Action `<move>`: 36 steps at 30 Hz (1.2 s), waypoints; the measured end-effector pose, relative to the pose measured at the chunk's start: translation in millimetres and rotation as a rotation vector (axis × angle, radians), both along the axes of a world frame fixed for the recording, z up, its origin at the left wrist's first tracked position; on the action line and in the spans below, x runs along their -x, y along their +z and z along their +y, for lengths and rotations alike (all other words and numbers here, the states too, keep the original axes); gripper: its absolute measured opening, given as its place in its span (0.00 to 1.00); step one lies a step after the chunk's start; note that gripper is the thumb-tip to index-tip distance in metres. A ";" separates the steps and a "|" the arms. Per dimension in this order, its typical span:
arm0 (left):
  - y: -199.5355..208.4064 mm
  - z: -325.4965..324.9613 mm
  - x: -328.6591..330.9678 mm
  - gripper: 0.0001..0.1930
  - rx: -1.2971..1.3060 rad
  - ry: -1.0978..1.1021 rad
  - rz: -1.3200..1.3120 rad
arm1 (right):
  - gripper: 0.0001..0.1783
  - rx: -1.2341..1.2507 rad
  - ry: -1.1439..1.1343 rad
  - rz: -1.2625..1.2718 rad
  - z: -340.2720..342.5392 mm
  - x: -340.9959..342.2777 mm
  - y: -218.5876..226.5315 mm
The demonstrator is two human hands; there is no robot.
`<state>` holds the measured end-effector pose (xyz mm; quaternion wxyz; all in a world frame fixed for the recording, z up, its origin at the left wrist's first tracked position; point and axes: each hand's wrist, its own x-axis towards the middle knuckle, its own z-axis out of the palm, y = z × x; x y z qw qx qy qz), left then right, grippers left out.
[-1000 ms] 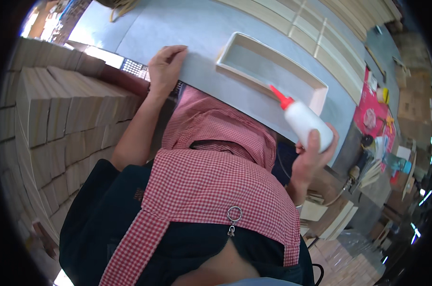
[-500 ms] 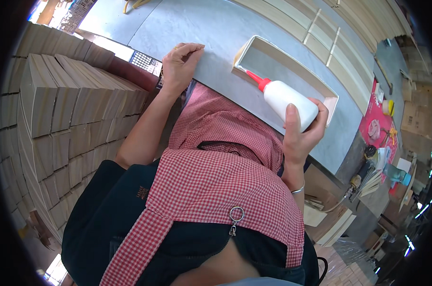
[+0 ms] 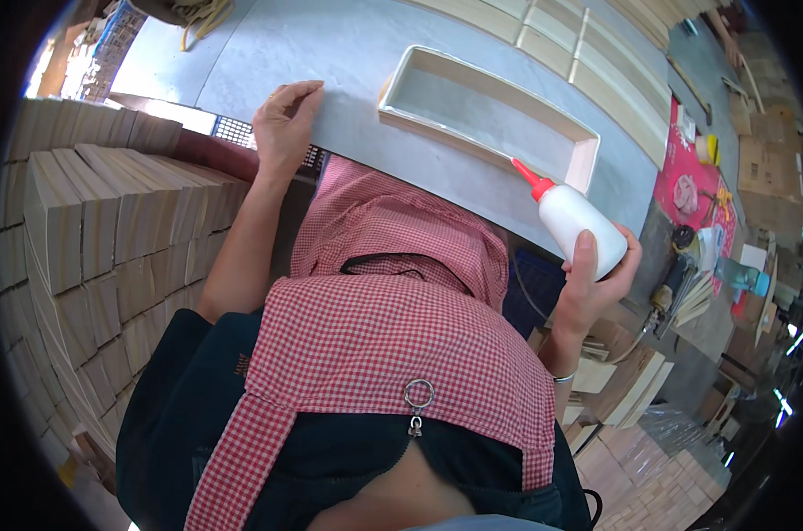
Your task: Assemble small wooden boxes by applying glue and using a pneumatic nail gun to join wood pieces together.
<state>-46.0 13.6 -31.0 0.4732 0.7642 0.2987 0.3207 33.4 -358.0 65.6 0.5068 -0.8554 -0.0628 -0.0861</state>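
Note:
My right hand (image 3: 601, 279) is wrapped round a white squeeze bottle (image 3: 582, 228) with a red cap and a pointed red nozzle, which looks like a glue bottle. It tilts so that the nozzle tip is at the near long side of a wooden box frame (image 3: 455, 142), close to its right end; I cannot tell whether they touch. The long, narrow frame lies on the grey tabletop (image 3: 331, 53), and a white line runs along its upper edge. At the table's near edge, left of the frame, my left hand (image 3: 285, 128) has its fingers curled in, with nothing visible in them.
Stacked wooden blocks (image 3: 123, 203) rise on the left. Long pale boards (image 3: 614, 84) lie along the table's far side. To the right are a red cloth (image 3: 671, 181), a yellow tape roll (image 3: 707, 150), a plastic bottle (image 3: 742, 277) and cardboard boxes (image 3: 769, 159).
The glue bottle in my right hand has moved from the frame's left end to near its right end. My left hand stays curled. The whole view has shifted somewhat.

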 end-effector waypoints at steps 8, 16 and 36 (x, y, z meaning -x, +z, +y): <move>-3.2 1.6 1.3 0.08 0.018 0.002 0.013 | 0.24 -0.007 -0.159 0.011 -40.2 2.4 2.7; -1.1 2.7 -3.5 0.10 0.097 0.008 -0.037 | 0.24 -0.022 -0.292 0.029 -62.2 -4.2 5.4; 64.1 -23.6 -23.2 0.17 0.432 -0.467 0.398 | 0.29 0.338 -0.548 -0.174 -167.1 -350.4 -84.9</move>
